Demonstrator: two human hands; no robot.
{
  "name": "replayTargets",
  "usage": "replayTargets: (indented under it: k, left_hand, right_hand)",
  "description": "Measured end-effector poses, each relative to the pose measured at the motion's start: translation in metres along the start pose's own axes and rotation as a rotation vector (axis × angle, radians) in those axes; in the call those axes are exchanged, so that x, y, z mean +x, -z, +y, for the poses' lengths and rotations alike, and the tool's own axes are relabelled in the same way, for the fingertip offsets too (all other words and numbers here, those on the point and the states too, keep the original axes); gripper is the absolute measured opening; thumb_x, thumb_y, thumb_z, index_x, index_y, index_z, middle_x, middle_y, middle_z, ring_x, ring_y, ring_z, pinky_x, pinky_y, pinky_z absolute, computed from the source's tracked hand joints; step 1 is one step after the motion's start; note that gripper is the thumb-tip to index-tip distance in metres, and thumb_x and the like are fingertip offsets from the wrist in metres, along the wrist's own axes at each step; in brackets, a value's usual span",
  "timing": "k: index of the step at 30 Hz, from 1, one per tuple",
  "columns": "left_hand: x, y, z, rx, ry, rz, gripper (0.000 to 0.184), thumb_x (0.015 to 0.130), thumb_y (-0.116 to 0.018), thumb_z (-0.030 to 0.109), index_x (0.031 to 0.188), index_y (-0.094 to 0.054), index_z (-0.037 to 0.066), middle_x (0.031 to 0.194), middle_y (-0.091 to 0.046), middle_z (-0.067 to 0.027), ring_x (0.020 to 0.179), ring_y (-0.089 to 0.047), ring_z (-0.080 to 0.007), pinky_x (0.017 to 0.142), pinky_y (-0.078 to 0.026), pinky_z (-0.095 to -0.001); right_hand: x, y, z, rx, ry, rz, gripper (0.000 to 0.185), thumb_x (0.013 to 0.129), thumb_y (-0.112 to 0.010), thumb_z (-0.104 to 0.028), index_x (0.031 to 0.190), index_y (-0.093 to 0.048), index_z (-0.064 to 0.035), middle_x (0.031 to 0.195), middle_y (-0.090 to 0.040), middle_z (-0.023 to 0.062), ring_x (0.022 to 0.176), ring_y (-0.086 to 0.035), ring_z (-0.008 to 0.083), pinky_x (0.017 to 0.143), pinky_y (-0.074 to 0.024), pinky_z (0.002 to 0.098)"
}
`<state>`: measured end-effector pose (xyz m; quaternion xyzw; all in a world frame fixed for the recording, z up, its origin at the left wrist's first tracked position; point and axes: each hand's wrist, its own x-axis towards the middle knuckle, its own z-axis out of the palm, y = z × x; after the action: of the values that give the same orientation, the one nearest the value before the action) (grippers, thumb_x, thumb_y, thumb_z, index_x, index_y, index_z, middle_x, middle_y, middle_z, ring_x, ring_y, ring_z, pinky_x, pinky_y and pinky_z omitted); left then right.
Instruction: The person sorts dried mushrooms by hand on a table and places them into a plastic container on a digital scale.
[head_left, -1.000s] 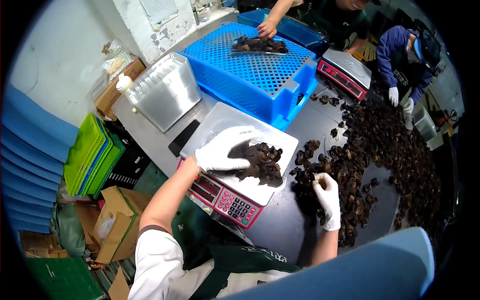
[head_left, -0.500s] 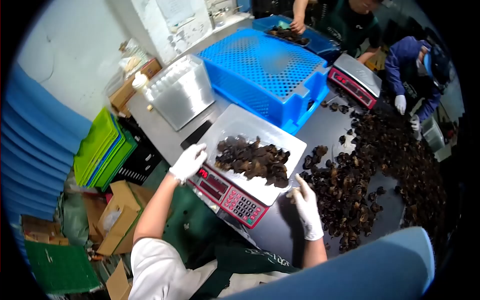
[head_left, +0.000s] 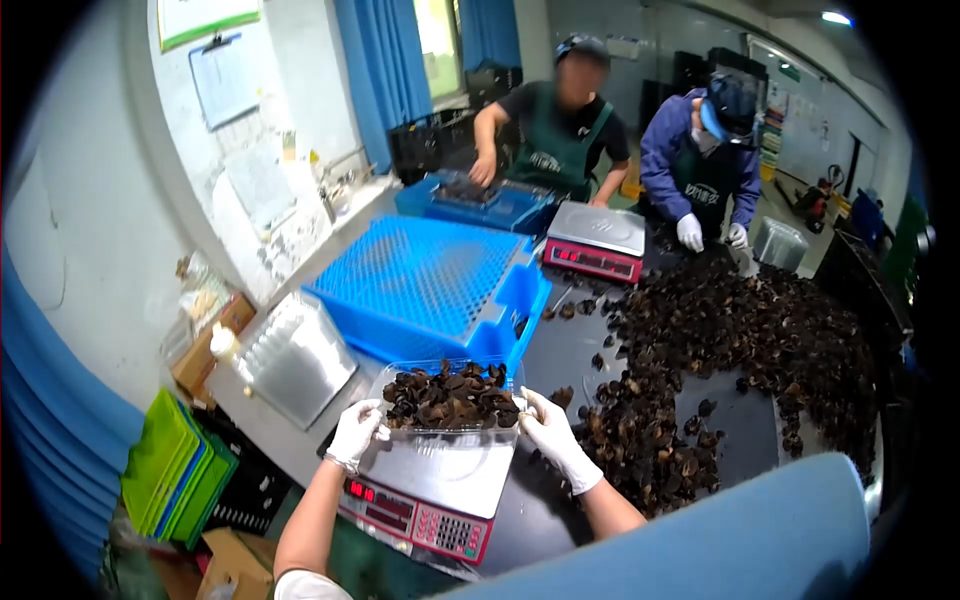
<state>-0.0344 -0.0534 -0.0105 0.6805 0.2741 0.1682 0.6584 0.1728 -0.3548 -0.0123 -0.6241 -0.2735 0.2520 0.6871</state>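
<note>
A clear plastic tray [head_left: 455,435] filled with dark, curled pieces of what looks like wood ear mushroom [head_left: 448,398] is held up over the far part of a red-framed digital scale [head_left: 455,475]. My gloved left hand [head_left: 357,434] grips the tray's left end, fingers curled at the rim. At the opposite end, my gloved right hand [head_left: 556,440] pinches the rim, its thumb near the corner. The scale's metal plate shows below the tray, and its red display is lit.
Behind the tray sits an upturned blue perforated crate [head_left: 410,285]. Stacked clear containers [head_left: 295,360] stand at the left. Loose mushroom pieces [head_left: 740,340] cover the table's right side. Two people work across the table, near a second scale [head_left: 595,245] and a blue bin [head_left: 475,205].
Both hands have closed on the tray and raised it off the scale plate, toward the blue crate. My right hand was at the tray's corner before. The view has tilted up.
</note>
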Motion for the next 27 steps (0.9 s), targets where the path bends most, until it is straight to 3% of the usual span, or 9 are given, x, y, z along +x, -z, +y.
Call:
replayTargets:
  k: [6,7,10,16,20,22,24,26,27]
  left_hand:
    - [0.097,-0.001,-0.011,-0.18,-0.068,0.106,0.031,0.095,-0.052,0.0,0.125,-0.049,-0.006,0.099,-0.06,-0.0152,0.068,-0.067,-0.0232,0.059,-0.059,-0.0341]
    - [0.109,0.0,-0.011,-0.175,-0.068,0.122,0.033,0.095,-0.051,-0.001,0.127,-0.049,-0.007,0.1,-0.06,-0.0161,0.068,-0.067,-0.024,0.06,-0.06,-0.0345]
    - [0.133,-0.001,-0.004,-0.195,-0.03,0.197,0.036,0.094,-0.048,-0.003,0.13,-0.047,-0.008,0.101,-0.062,-0.0181,0.067,-0.068,-0.025,0.058,-0.061,-0.0341]
    - [0.2,-0.011,0.02,-0.235,-0.02,0.378,0.037,0.092,-0.044,-0.008,0.129,-0.047,-0.008,0.109,-0.06,-0.0178,0.072,-0.069,-0.0252,0.061,-0.063,-0.0324]
    - [0.249,-0.032,0.026,-0.453,-0.049,0.447,0.046,0.089,-0.049,-0.01,0.135,-0.042,-0.008,0.117,-0.059,-0.0157,0.08,-0.069,-0.0262,0.075,-0.062,-0.0314]
    - [0.256,-0.022,0.03,-0.25,-0.086,0.302,0.056,0.089,-0.052,-0.006,0.143,-0.037,-0.004,0.119,-0.058,-0.0143,0.087,-0.066,-0.0227,0.067,-0.057,-0.0305]
    - [0.238,-0.014,0.038,0.009,-0.287,0.379,0.045,0.09,-0.056,-0.001,0.134,-0.049,-0.002,0.118,-0.06,-0.0154,0.091,-0.065,-0.0243,0.071,-0.055,-0.0335]
    - [0.205,0.023,0.043,0.73,-0.793,0.554,0.034,0.089,-0.061,0.008,0.122,-0.059,0.0,0.117,-0.061,-0.0166,0.1,-0.063,-0.0289,0.083,-0.052,-0.0373]
    - [0.18,0.042,0.056,0.808,-0.73,0.53,0.031,0.089,-0.06,0.011,0.119,-0.061,0.001,0.117,-0.061,-0.0172,0.104,-0.061,-0.0316,0.088,-0.05,-0.0402]
  right_hand:
    - [0.108,0.01,-0.008,-0.077,0.054,0.046,0.055,0.09,-0.058,-0.013,0.14,-0.045,0.0068,0.074,-0.063,0.003,0.066,-0.057,0.0076,0.062,-0.0463,0.0241]
    - [0.124,0.006,-0.002,-0.038,0.04,0.074,0.049,0.091,-0.06,-0.018,0.136,-0.052,0.0014,0.078,-0.061,0.0006,0.066,-0.054,0.0063,0.059,-0.0429,0.0222]
    - [0.15,0.005,0.002,0.086,-0.074,0.045,0.05,0.093,-0.061,-0.022,0.137,-0.051,-0.0018,0.082,-0.066,0.0019,0.064,-0.055,0.0063,0.059,-0.0454,0.0221]
    - [0.131,0.001,-0.005,0.176,-0.093,-0.009,0.04,0.1,-0.055,-0.023,0.135,-0.052,-0.0033,0.101,-0.069,0.0047,0.072,-0.06,0.0074,0.063,-0.0474,0.0214]
    - [0.106,0.004,-0.015,0.169,-0.103,-0.046,0.036,0.1,-0.054,-0.021,0.132,-0.056,-0.0041,0.099,-0.069,0.0028,0.073,-0.059,0.0068,0.067,-0.0484,0.021]
    - [0.086,0.011,-0.022,0.164,-0.096,-0.086,0.035,0.1,-0.054,-0.02,0.131,-0.056,-0.0031,0.099,-0.069,0.0034,0.073,-0.058,0.0069,0.067,-0.048,0.0216]
    - [0.057,0.027,-0.023,0.149,-0.074,-0.095,0.034,0.099,-0.056,-0.017,0.13,-0.058,-0.0022,0.098,-0.069,0.0039,0.073,-0.056,0.0071,0.068,-0.047,0.0223]
    - [0.023,0.046,-0.021,0.041,-0.061,-0.151,0.035,0.097,-0.059,-0.016,0.128,-0.06,0.0005,0.099,-0.069,0.0047,0.078,-0.055,0.007,0.07,-0.0442,0.0204]
    - [0.004,0.055,-0.02,0.036,-0.106,-0.167,0.034,0.097,-0.059,-0.015,0.127,-0.061,0.0004,0.099,-0.07,0.0045,0.079,-0.055,0.0067,0.071,-0.0444,0.0208]
